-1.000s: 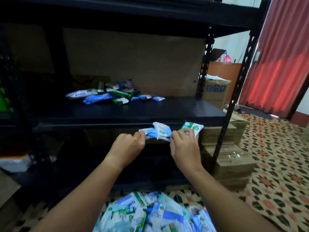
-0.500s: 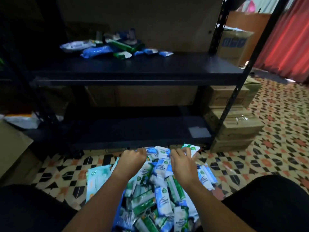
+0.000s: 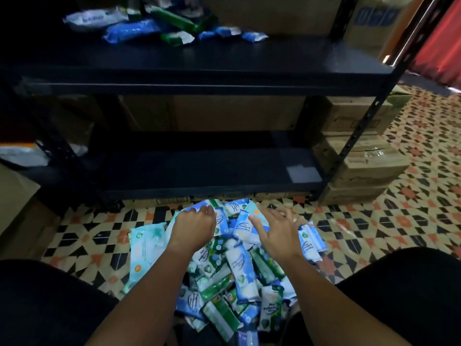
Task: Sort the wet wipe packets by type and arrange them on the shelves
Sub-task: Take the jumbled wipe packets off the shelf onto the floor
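A heap of small wet wipe packets (image 3: 237, 270), blue, white and green, lies on the patterned floor between my knees. My left hand (image 3: 194, 227) sits at the heap's far edge, its fingers curled over a blue-and-white packet (image 3: 219, 217). To its right, my right hand (image 3: 277, 232) hovers with fingers spread over the heap and holds nothing. A larger pale teal packet (image 3: 147, 245) lies flat at the heap's left. Several packets (image 3: 154, 26) lie in a loose cluster at the back of the black middle shelf (image 3: 224, 66).
The lower shelf (image 3: 199, 171) holds only a white label (image 3: 304, 173). Cardboard boxes (image 3: 361, 171) are stacked right of the rack's post (image 3: 359, 136). A red curtain (image 3: 444, 46) hangs at far right. My dark-clothed knees (image 3: 50, 300) flank the heap.
Both hands came down from the middle shelf's front edge to the floor heap. The right hand let go of the green-and-white packet and spread its fingers. My view tilted downward.
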### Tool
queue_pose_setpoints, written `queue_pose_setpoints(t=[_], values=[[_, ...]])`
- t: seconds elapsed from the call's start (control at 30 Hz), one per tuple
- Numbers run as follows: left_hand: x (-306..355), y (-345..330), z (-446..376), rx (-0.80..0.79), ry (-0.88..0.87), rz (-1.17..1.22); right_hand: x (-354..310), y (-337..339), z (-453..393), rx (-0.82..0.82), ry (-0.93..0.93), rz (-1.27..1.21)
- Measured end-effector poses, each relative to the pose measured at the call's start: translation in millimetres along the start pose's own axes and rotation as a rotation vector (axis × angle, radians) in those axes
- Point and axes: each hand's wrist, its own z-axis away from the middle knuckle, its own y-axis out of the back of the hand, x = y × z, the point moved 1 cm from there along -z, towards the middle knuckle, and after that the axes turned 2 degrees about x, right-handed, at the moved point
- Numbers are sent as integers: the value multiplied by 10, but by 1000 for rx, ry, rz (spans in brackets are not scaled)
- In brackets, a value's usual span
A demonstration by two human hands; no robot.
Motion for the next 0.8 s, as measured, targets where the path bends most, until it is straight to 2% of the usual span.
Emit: queue_pose_setpoints(t=[0.17,0.33,0.7,0.8], values=[[-126,106,-190,45,12,22,-114,82,-187,52,33,6],[-310,338,-528,230,-21,29,-274,257,-558,136,142,57],[-928,1515,-1795,618,-14,52,-1129,1268,-2006,605,432,147],[-1132,1823,-2159,664,7,17,-1404,1556,-2392,710,482,150]])
